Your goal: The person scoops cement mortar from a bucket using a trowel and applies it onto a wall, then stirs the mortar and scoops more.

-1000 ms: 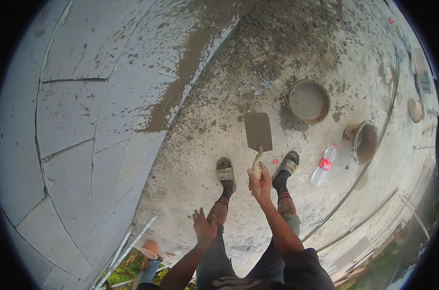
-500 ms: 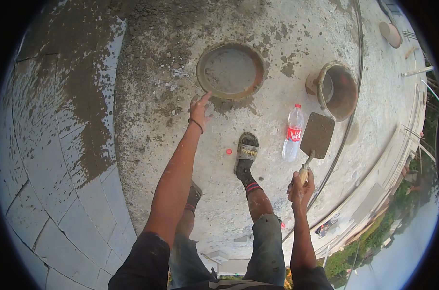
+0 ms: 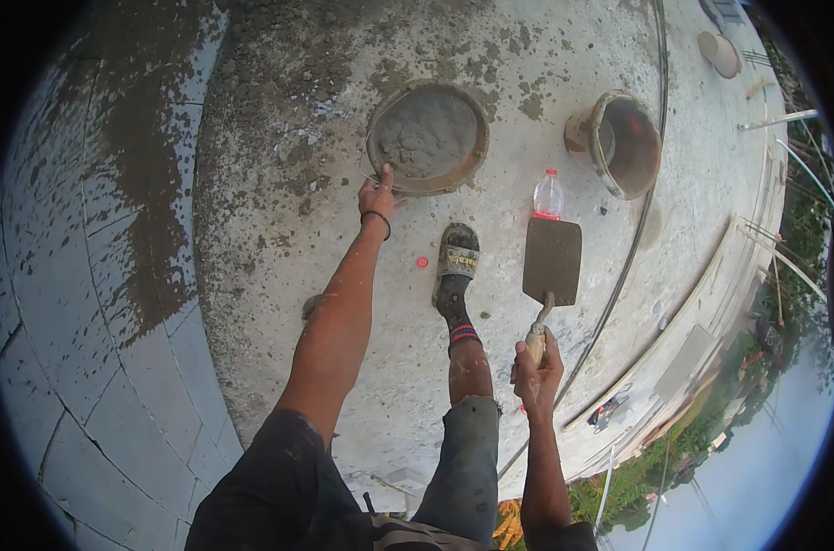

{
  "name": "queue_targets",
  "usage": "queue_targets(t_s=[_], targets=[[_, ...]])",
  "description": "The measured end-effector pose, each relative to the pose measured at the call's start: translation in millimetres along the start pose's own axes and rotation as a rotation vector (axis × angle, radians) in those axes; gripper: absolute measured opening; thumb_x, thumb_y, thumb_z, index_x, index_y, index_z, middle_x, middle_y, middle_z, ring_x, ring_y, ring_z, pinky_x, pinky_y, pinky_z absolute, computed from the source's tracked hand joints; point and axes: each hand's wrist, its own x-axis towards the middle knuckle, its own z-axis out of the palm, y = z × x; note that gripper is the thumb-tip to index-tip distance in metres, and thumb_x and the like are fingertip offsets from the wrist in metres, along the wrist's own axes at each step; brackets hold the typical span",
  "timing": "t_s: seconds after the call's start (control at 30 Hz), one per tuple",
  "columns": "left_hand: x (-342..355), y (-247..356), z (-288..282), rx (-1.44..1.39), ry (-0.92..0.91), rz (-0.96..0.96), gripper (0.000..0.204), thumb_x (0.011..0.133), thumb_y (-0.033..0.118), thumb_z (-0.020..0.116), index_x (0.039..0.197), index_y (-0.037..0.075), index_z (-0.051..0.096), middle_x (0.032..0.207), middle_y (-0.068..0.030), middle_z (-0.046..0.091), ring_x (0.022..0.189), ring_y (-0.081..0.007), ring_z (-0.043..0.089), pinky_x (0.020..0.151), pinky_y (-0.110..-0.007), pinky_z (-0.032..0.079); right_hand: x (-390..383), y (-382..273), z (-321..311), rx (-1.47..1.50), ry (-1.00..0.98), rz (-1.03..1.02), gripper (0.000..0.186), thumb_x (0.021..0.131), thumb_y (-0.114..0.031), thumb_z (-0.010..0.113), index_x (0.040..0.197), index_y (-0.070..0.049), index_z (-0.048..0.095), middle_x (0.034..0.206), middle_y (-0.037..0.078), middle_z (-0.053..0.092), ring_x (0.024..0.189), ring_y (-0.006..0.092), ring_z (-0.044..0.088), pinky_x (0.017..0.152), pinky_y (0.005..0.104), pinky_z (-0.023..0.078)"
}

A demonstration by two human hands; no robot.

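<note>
My left hand (image 3: 377,196) is at the near rim of a round bucket (image 3: 479,156), its fingers closed at the edge beside a thin wire handle. Lumpy grey mortar (image 3: 426,133) fills the bucket. My right hand (image 3: 538,369) grips the wooden handle of a trowel (image 3: 553,262), whose broad rectangular blade is coated with grey mortar. Behind that blade, a clear plastic bottle (image 3: 547,195) with a red cap and red label is partly hidden. A loose red bottle cap (image 3: 422,262) lies on the concrete between my arms.
A second bucket (image 3: 582,133) leans on its side to the right of the mortar bucket. Beyond it runs a dark cable (image 3: 639,239) along the concrete floor. Grey tiles (image 3: 151,395), partly smeared with wet mortar, cover the left side. Another container (image 3: 718,55) lies at the far right.
My left hand has reached the bucket's rim. The bucket's contents now look lumpy rather than smooth. The trowel has swung left, across the bottle. The whole view has shifted slightly.
</note>
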Motion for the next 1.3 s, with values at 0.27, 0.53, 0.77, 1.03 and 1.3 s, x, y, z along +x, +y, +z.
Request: queue_targets(t_s=[0.27, 0.53, 0.77, 1.03, 1.3], targets=[[-88, -75, -168, 0.001, -0.014, -0.183, 0.076, 0.090, 0.066, 0.050, 0.138, 0.008, 0.037, 0.137, -0.0177, 0.047, 0.121, -0.0361, 0.054, 0.091, -0.055, 0.053, -70, 52, 69, -0.013, -0.099, -0.003, 0.052, 0.092, -0.022, 0.068, 0.134, 0.001, 0.047, 0.076, -0.001, 0.055, 0.054, 0.0041, 0.048, 0.046, 0.0209, 0.041], [-186, -157, -313, 0.067, 0.075, -0.301, 0.093, 0.087, 0.074, 0.045, 0.152, 0.013, 0.021, 0.144, -0.0177, 0.040, 0.124, -0.0377, 0.051, 0.098, -0.055, 0.048, -72, 157, 100, -0.704, -0.264, -0.531, 0.049, 0.095, -0.033, 0.061, 0.130, 0.000, 0.053, 0.079, 0.019, 0.065, 0.064, 0.0319, 0.063, 0.059, 0.0425, 0.051], [-223, -217, -410, -0.054, 0.070, -0.271, 0.094, 0.086, 0.073, 0.051, 0.153, 0.015, 0.020, 0.143, -0.0193, 0.037, 0.132, -0.0343, 0.040, 0.112, -0.059, 0.024, -60, 245, 189, -1.052, -0.348, -0.684, 0.042, 0.096, -0.031, 0.056, 0.125, -0.001, 0.056, 0.078, 0.026, 0.065, 0.067, 0.0434, 0.064, 0.059, 0.0506, 0.050], [-326, -183, -472, 0.654, -0.062, -0.025, 0.079, 0.093, 0.053, 0.059, 0.150, 0.008, 0.029, 0.141, -0.0200, 0.043, 0.129, -0.0309, 0.047, 0.109, -0.043, 0.034, -75, 298, 239, -0.218, -0.487, -0.195, 0.045, 0.095, -0.042, 0.058, 0.119, -0.004, 0.062, 0.068, 0.008, 0.060, 0.052, 0.0190, 0.057, 0.045, 0.0353, 0.045], [-548, -100, -570, 1.223, 0.260, 0.332, 0.071, 0.092, 0.033, 0.063, 0.146, -0.002, 0.032, 0.145, -0.0265, 0.039, 0.135, -0.0377, 0.039, 0.112, -0.042, 0.032, -137, 282, 216, 0.320, -0.685, 0.231, 0.045, 0.096, -0.044, 0.059, 0.129, -0.013, 0.057, 0.066, 0.002, 0.053, 0.046, 0.0097, 0.048, 0.041, 0.0239, 0.040]])
